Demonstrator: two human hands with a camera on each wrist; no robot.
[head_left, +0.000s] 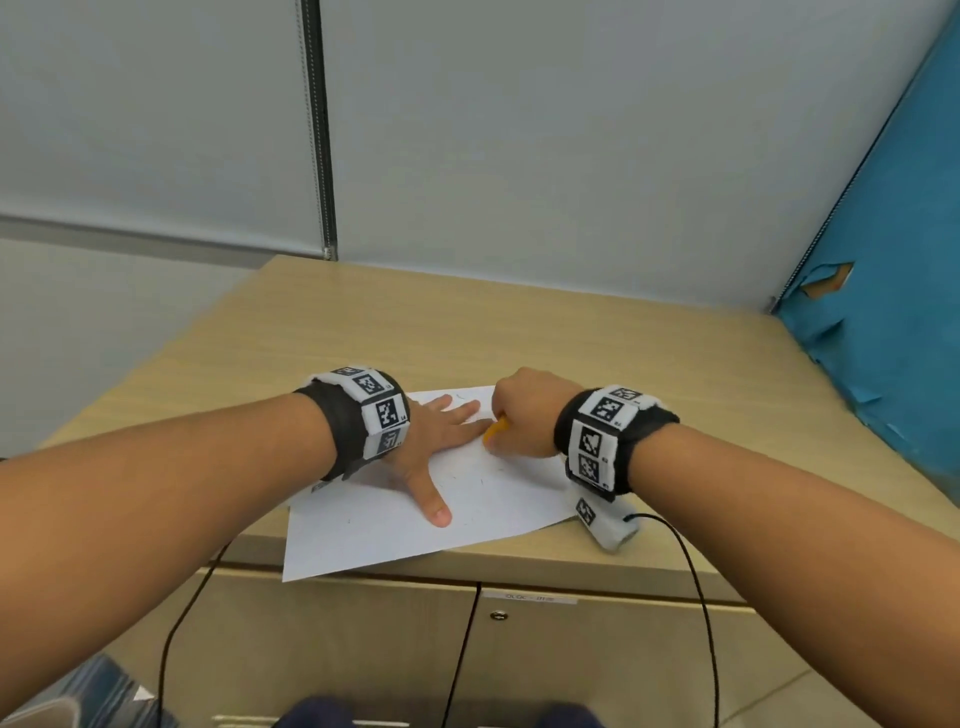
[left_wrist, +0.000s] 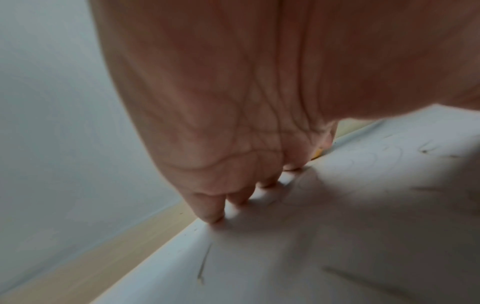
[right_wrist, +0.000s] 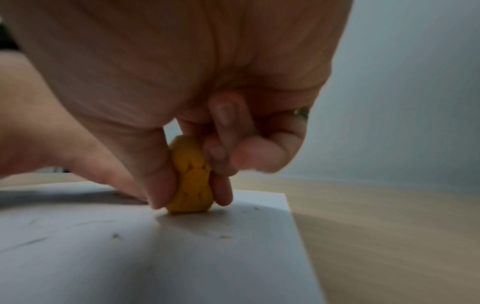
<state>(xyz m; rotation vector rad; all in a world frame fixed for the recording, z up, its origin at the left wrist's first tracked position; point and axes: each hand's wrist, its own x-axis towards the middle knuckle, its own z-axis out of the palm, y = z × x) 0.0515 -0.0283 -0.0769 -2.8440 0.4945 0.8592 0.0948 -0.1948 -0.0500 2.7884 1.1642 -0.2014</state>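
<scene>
Head view, nearest to us: pale wooden cabinet doors (head_left: 332, 639) with a small round lock, and thin black cables (head_left: 702, 603) hanging in front of them. Above, a white sheet of paper (head_left: 395, 540), thin and matte, lies askew on the tabletop (head_left: 363, 322), its near corner jutting over the edge; faint pencil strokes and small crumbs dot it. Our left hand (head_left: 434, 447) lies flat on the sheet, fingers straight and spread, holding nothing, pressing the paper down. Just beyond, to the right, our right hand (head_left: 524, 415) makes a tight grip: thumb on one side, fingertips on the other, pinching a yellow eraser (right_wrist: 191, 181). The eraser is rubbery and rounded, with a moulded relief on its face; it stands on edge inside the grip, its bottom touching the paper near the sheet's far corner, close to the left fingertips. Both wrists wear black bands (head_left: 608, 436) with black-and-white square markers. The tabletop is light wood-grain laminate; behind it rises a smooth grey wall (head_left: 519, 130), and to the right a torn blue panel (head_left: 893, 260).
</scene>
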